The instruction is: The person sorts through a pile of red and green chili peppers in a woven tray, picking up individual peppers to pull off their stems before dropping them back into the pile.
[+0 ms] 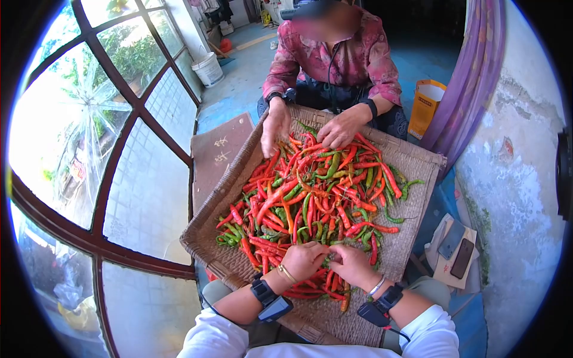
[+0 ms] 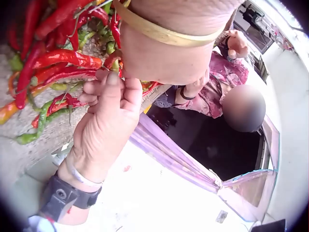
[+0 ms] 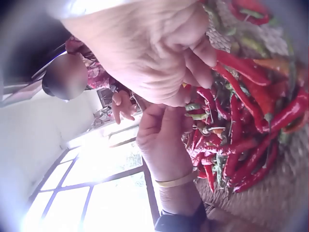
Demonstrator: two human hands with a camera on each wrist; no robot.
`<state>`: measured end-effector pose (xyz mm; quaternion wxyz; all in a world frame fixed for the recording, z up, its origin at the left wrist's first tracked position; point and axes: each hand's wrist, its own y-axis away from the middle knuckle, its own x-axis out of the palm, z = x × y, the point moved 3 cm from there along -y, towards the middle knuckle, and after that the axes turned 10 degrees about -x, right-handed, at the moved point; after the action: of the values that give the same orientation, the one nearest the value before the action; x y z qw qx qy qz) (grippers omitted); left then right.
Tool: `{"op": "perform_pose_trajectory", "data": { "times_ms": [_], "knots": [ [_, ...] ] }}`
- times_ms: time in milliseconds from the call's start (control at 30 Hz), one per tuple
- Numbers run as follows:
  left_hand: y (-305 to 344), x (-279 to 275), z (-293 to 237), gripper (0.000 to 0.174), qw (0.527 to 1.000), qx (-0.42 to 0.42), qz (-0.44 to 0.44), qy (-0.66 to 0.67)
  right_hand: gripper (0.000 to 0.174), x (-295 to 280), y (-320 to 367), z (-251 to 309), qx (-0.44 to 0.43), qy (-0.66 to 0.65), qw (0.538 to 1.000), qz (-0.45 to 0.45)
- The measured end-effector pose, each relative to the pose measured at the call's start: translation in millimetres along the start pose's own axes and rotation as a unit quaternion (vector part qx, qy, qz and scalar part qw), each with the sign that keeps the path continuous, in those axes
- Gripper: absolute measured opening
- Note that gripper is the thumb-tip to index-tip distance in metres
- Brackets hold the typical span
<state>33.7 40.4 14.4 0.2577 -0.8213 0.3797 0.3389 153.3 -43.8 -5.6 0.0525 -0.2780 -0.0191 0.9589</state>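
Observation:
Close together over the front part of the chili pile [image 1: 310, 197], my two hands meet at one small chili pepper [image 2: 115, 65] with a green stem end. My right hand [image 1: 355, 268] pinches this pepper between thumb and fingertips. My left hand [image 1: 301, 261] has its thumb and fingers curled together at the same pepper, and its grip is mostly hidden behind the hand. Red, green and orange chilies lie under both hands in a square woven basket [image 1: 412, 232]. Gold-coloured and silver-coloured bracelets circle my left and right wrists.
Across the basket sits another person [image 1: 334, 65], whose hands [image 1: 343, 127] are at the far chilies. Framed windows [image 1: 143, 179] stand on the left. Two phones [image 1: 461, 258] lie on a pad at right, near the wall. A yellow box [image 1: 425, 110] stands beside the purple curtain [image 1: 462, 89].

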Motion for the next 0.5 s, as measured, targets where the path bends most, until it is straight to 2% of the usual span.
{"op": "perform_pose_trajectory", "data": {
  "times_ms": [67,233,300,333,400,433,467,500],
  "knots": [
    [2.1,-2.9,-5.3,0.008,0.999,0.011,0.014,0.027,0.030,0.3,0.9,6.2,-0.085,0.060,0.994,-0.043],
    [4.0,-3.5,-6.2,0.010,0.993,-0.002,0.031,0.111,0.025,2.3,3.4,10.6,-0.100,0.096,0.990,-0.036],
    [4.5,3.2,8.8,0.016,0.946,-0.157,0.071,0.275,0.022,-0.4,1.8,12.5,-0.101,0.104,0.988,-0.045],
    [3.9,4.8,10.8,0.016,0.945,-0.158,0.072,0.275,0.019,-2.1,0.9,12.9,-0.117,0.104,0.986,-0.051],
    [-0.5,4.3,12.6,0.024,0.883,-0.171,0.041,0.436,0.017,-5.9,-1.7,13.8,-0.129,0.102,0.985,-0.055],
    [-1.4,-0.4,11.1,0.031,0.922,-0.154,0.047,0.352,0.015,-10.0,-3.6,14.8,-0.131,0.028,0.988,-0.075],
    [-1.9,-3.9,11.5,0.031,0.920,-0.160,0.052,0.354,0.013,-12.9,-3.7,14.7,-0.130,-0.046,0.986,-0.095],
    [-0.6,-1.3,12.1,0.032,0.903,-0.197,0.123,0.361,0.010,-10.2,-4.4,8.3,-0.105,-0.135,0.980,-0.105]
  ]
}}
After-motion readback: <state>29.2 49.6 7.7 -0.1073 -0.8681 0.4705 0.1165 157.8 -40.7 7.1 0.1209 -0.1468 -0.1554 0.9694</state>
